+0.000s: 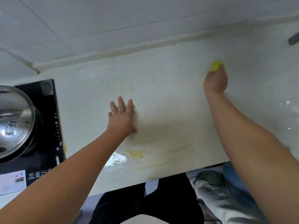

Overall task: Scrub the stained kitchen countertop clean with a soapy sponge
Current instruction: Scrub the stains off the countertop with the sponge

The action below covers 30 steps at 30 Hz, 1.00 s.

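While clutching the yellow sponge (216,66) at 1 o'clock on the pale tabletop (169,97), presses it down with the right hand (216,81), close to the raised strip below the tiled wall (97,21). Curls that grip over the sponge from behind, with only the far yellow end showing past the knuckles and the fingertips hidden.

Braces with the left hand (120,118) near the middle of the tabletop, well apart from the right. Lays the palm flat, grip spread, fingers straight and pointing to 12 o'clock, thumb out toward 3 o'clock. Wears a thin band on one finger, possibly a ring, though too small to be sure.

Just beyond the left fingertips, faint tan smears; more of the same between the two forearms.

At 6 o'clock, near the front edge: a yellowish puddle (135,154) touching a glossy wet patch (115,159) with small bubbles on its 9 o'clock side, plus a thin yellow streak trailing toward 3 o'clock.

At 9 o'clock, a black induction cooker (47,126) on the tabletop, with a shiny steel lid (14,120) above it.

At 2 o'clock, by the frame edge, a blurred dark object (293,40).

Below the front edge, black trousers (161,199).
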Each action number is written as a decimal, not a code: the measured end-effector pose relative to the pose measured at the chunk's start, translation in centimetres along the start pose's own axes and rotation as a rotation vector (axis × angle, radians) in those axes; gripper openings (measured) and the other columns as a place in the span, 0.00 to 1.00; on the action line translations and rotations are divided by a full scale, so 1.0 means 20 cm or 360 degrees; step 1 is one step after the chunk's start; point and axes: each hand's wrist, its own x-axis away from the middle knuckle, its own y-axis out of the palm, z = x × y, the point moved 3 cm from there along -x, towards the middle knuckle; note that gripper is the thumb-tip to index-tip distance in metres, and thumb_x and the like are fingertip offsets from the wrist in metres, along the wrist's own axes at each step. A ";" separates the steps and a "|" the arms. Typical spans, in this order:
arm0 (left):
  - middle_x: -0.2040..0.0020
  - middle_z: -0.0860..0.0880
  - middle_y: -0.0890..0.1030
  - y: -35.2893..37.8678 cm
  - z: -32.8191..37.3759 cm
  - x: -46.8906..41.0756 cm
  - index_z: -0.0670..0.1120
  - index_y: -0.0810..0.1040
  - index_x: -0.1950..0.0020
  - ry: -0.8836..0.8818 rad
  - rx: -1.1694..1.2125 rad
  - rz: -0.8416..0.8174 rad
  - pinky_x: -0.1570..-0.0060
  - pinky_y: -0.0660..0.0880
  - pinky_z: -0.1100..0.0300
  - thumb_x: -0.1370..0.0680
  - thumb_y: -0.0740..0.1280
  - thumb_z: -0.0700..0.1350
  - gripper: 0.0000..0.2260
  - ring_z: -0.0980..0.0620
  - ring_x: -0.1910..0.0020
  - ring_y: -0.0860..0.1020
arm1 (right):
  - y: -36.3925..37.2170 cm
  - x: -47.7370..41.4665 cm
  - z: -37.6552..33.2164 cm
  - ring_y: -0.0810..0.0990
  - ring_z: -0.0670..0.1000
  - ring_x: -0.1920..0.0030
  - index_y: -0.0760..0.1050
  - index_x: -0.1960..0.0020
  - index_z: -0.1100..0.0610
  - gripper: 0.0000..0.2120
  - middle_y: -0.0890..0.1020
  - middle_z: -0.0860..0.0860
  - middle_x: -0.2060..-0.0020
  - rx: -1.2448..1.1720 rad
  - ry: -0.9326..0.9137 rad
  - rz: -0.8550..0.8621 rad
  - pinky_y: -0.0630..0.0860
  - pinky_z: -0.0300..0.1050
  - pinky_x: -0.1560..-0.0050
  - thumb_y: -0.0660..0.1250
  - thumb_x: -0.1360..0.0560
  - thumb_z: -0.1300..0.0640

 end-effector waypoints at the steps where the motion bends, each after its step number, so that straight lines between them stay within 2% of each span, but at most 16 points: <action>1: 0.19 0.38 0.36 -0.01 0.01 -0.01 0.51 0.37 0.18 0.0001 -0.0009 0.0008 0.25 0.62 0.36 0.31 0.79 0.60 0.59 0.27 0.21 0.41 | 0.06 -0.04 -0.03 0.75 0.59 0.35 0.71 0.29 0.58 0.23 0.77 0.59 0.34 -0.0007 0.0095 0.0009 0.68 0.49 0.37 0.50 0.19 0.52; 2: 0.19 0.39 0.35 -0.03 0.02 -0.02 0.51 0.37 0.18 0.0012 -0.0015 0.0013 0.25 0.61 0.35 0.30 0.79 0.60 0.59 0.27 0.21 0.41 | 0.10 -0.04 -0.11 0.75 0.57 0.34 0.71 0.29 0.57 0.22 0.77 0.57 0.34 0.0000 0.0134 -0.0008 0.69 0.48 0.38 0.51 0.19 0.53; 4: 0.18 0.40 0.34 -0.02 0.00 0.00 0.52 0.36 0.17 -0.0023 0.0010 -0.0044 0.25 0.60 0.32 0.29 0.79 0.59 0.58 0.28 0.20 0.40 | 0.23 0.10 -0.34 0.76 0.56 0.35 0.70 0.29 0.55 0.20 0.77 0.56 0.34 0.0012 -0.0051 -0.0157 0.71 0.47 0.40 0.55 0.20 0.55; 6: 0.18 0.42 0.33 -0.01 -0.01 0.00 0.53 0.36 0.17 -0.0037 0.0004 -0.0053 0.27 0.61 0.31 0.28 0.79 0.58 0.58 0.29 0.20 0.39 | 0.33 0.36 -0.56 0.79 0.57 0.39 0.69 0.28 0.53 0.21 0.79 0.55 0.37 0.0044 -0.0471 -0.0433 0.73 0.45 0.45 0.57 0.21 0.56; 8: 0.18 0.42 0.33 0.00 -0.02 0.00 0.53 0.36 0.17 -0.0059 0.0005 -0.0066 0.28 0.62 0.31 0.28 0.79 0.58 0.58 0.30 0.20 0.39 | 0.37 0.68 -0.66 0.79 0.57 0.41 0.67 0.25 0.49 0.24 0.78 0.54 0.35 0.0156 -0.0885 -0.0646 0.74 0.46 0.46 0.58 0.21 0.54; 10: 0.18 0.42 0.33 -0.02 0.00 0.00 0.53 0.36 0.17 -0.0063 -0.0001 -0.0072 0.29 0.63 0.31 0.29 0.79 0.58 0.59 0.30 0.19 0.39 | 0.35 0.96 -0.65 0.78 0.57 0.37 0.64 0.23 0.48 0.25 0.75 0.52 0.30 0.0268 -0.1219 -0.0865 0.75 0.48 0.44 0.60 0.21 0.52; 12: 0.18 0.42 0.33 -0.02 0.01 0.00 0.53 0.37 0.17 -0.0080 -0.0006 -0.0083 0.30 0.64 0.31 0.30 0.80 0.58 0.59 0.30 0.19 0.39 | 0.32 1.13 -0.57 0.76 0.58 0.35 0.65 0.24 0.50 0.26 0.76 0.53 0.32 0.0177 -0.1466 -0.1150 0.75 0.51 0.44 0.61 0.22 0.56; 13: 0.18 0.41 0.33 -0.03 0.01 0.00 0.52 0.37 0.17 -0.0082 -0.0008 -0.0085 0.30 0.64 0.31 0.30 0.80 0.58 0.59 0.30 0.19 0.39 | 0.30 1.13 -0.52 0.77 0.59 0.38 0.66 0.25 0.51 0.26 0.78 0.54 0.35 0.0106 -0.1499 -0.1189 0.76 0.52 0.46 0.62 0.23 0.57; 14: 0.18 0.41 0.33 -0.03 0.01 0.01 0.52 0.36 0.17 -0.0081 -0.0011 -0.0085 0.29 0.64 0.31 0.30 0.80 0.58 0.59 0.30 0.19 0.39 | 0.28 1.07 -0.47 0.79 0.60 0.42 0.68 0.26 0.51 0.26 0.79 0.55 0.38 0.0054 -0.1452 -0.1106 0.77 0.52 0.49 0.62 0.24 0.58; 16: 0.18 0.41 0.33 -0.03 0.01 0.00 0.52 0.35 0.17 -0.0082 -0.0009 -0.0074 0.28 0.63 0.31 0.29 0.80 0.57 0.60 0.30 0.20 0.39 | 0.20 0.85 -0.34 0.81 0.62 0.48 0.69 0.26 0.53 0.26 0.81 0.59 0.43 0.0022 -0.1206 -0.0718 0.76 0.52 0.51 0.60 0.24 0.58; 18: 0.18 0.41 0.33 -0.03 0.01 0.01 0.52 0.34 0.17 -0.0087 -0.0008 -0.0081 0.28 0.62 0.30 0.29 0.80 0.57 0.60 0.29 0.20 0.39 | 0.07 0.53 -0.13 0.80 0.64 0.49 0.67 0.25 0.58 0.25 0.80 0.63 0.43 0.0110 -0.0883 -0.0386 0.75 0.54 0.51 0.59 0.22 0.59; 21: 0.19 0.42 0.32 -0.03 0.01 0.00 0.53 0.34 0.18 -0.0094 0.0011 -0.0089 0.27 0.62 0.30 0.29 0.80 0.56 0.60 0.30 0.20 0.38 | -0.13 0.16 0.25 0.78 0.66 0.44 0.64 0.23 0.57 0.25 0.78 0.65 0.40 0.0186 -0.0371 -0.0106 0.73 0.57 0.46 0.57 0.19 0.56; 23: 0.19 0.42 0.33 -0.03 0.00 -0.01 0.53 0.34 0.18 -0.0096 0.0019 -0.0074 0.28 0.63 0.30 0.29 0.80 0.55 0.60 0.30 0.20 0.39 | -0.13 0.16 0.37 0.79 0.67 0.46 0.67 0.25 0.57 0.24 0.79 0.66 0.44 0.0259 -0.0180 -0.0138 0.75 0.59 0.47 0.56 0.21 0.56; 26: 0.18 0.42 0.34 -0.03 0.01 0.00 0.53 0.36 0.18 -0.0090 0.0020 -0.0070 0.29 0.63 0.29 0.30 0.81 0.54 0.60 0.30 0.20 0.39 | -0.01 0.46 0.29 0.81 0.66 0.52 0.64 0.24 0.55 0.26 0.80 0.65 0.47 0.0361 -0.0239 -0.0330 0.76 0.55 0.54 0.58 0.21 0.59; 28: 0.18 0.42 0.34 -0.04 0.02 0.00 0.54 0.37 0.17 -0.0086 0.0039 -0.0074 0.29 0.62 0.29 0.30 0.81 0.54 0.60 0.30 0.20 0.39 | 0.08 0.77 0.14 0.80 0.64 0.49 0.60 0.21 0.53 0.28 0.80 0.62 0.44 0.0309 -0.0408 -0.0576 0.75 0.52 0.53 0.57 0.20 0.59; 30: 0.18 0.42 0.35 -0.05 0.02 -0.01 0.53 0.37 0.17 -0.0078 0.0054 -0.0074 0.29 0.62 0.28 0.30 0.81 0.53 0.59 0.30 0.20 0.39 | 0.15 1.18 -0.04 0.80 0.62 0.46 0.58 0.20 0.55 0.28 0.79 0.59 0.41 0.0295 -0.0908 -0.0922 0.75 0.53 0.53 0.56 0.20 0.60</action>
